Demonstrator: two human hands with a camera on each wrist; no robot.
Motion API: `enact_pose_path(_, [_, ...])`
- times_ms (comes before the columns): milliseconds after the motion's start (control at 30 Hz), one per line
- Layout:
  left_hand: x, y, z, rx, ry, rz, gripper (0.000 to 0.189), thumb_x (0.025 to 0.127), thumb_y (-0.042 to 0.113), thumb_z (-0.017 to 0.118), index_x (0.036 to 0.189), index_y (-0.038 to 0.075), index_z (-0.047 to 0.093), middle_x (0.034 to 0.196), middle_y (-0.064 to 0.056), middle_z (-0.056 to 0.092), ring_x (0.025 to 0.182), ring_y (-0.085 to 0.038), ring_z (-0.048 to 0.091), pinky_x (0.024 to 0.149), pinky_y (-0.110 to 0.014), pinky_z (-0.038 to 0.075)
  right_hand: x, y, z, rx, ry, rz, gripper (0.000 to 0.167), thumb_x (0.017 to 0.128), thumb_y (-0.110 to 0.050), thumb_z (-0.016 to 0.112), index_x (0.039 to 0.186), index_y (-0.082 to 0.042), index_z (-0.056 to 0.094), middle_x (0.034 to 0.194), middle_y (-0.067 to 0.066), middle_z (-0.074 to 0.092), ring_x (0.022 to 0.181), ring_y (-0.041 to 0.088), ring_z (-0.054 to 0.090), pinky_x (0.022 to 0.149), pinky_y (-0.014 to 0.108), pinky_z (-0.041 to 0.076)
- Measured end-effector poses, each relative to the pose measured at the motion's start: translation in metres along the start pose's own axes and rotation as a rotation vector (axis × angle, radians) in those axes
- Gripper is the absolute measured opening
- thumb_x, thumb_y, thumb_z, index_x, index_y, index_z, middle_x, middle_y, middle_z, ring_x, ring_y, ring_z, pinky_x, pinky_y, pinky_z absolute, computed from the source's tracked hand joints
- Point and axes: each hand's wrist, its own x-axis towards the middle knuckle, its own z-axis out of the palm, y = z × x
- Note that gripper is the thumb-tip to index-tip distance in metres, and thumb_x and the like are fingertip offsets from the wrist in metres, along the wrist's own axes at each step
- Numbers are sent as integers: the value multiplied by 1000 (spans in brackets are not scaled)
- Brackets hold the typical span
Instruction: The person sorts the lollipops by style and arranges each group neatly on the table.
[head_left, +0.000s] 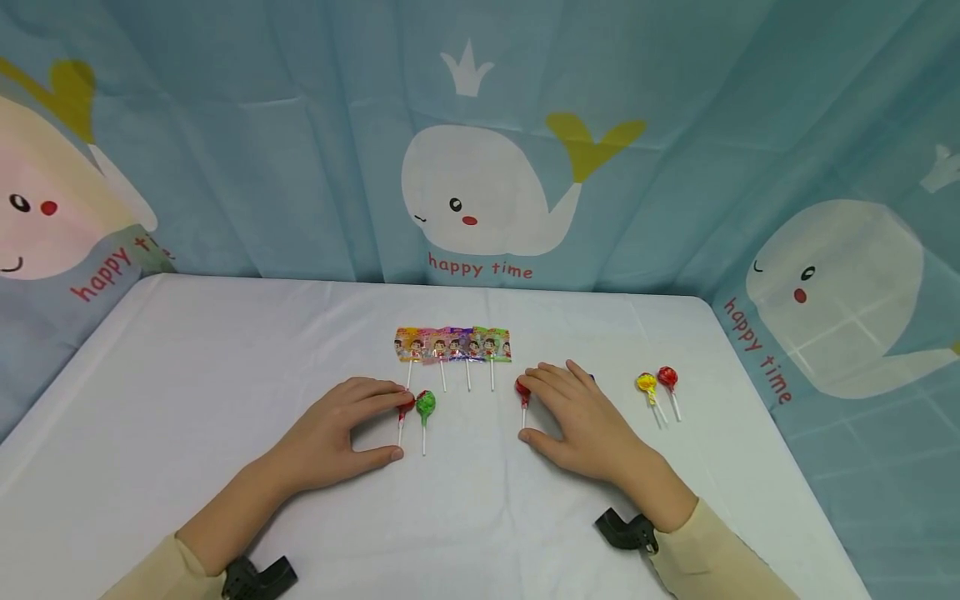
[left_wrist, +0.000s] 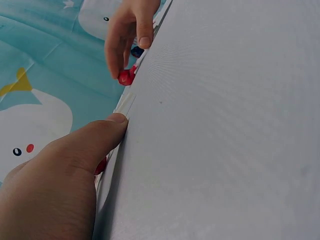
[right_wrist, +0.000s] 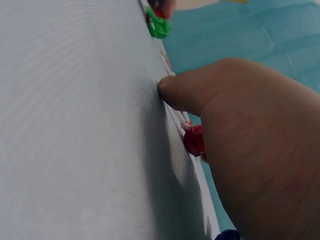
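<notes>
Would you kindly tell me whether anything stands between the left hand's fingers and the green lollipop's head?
Yes: in the head view, a red lollipop lies between the fingers of the left hand and the green lollipop.

The left hand (head_left: 352, 429) is just to the left of the green lollipop (head_left: 425, 404), its fingers extended and its thumb pointing toward it. The right hand (head_left: 576, 417) is farther away, to the right of the lollipop, with fingers slightly spread and thumb apart. Both forearms (head_left: 238, 507) come diagonally inward, toward it.
</notes>
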Motion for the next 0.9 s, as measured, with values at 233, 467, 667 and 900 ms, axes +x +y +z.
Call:
enact_pose_path(233, [2,0,1,11,-4,4,72,84,43,96,149,29,68,151,8,62,141,-18,55,119,-39,40,1,3,2,-4,21,-26,72,97,-47,81,155,-9,61,155,6,61,151,30,49,130,60,25])
enact_pose_path(467, [1,1,1,18,2,8,73,83,42,97,149,28,69,152,7,62,140,-19,56,118,-38,41,4,3,3,-17,31,-55,70,95,-46,81,151,-7,64,150,6,64,147,29,53,130,61,26])
enact_pose_path(667, [0,1,1,14,0,4,71,83,41,97,148,28,69,151,8,63,140,-18,56,118,-36,40,4,4,4,-29,42,-66,69,95,-46,82,149,-7,65,147,6,65,145,29,54,130,59,26])
enact_pose_path(900, [1,-1,2,19,12,16,72,84,40,97,148,28,69,151,6,63,139,-19,57,118,-37,41,6,4,4,-35,73,-91,67,94,-44,82,147,-6,66,144,7,66,140,30,57,129,61,28])
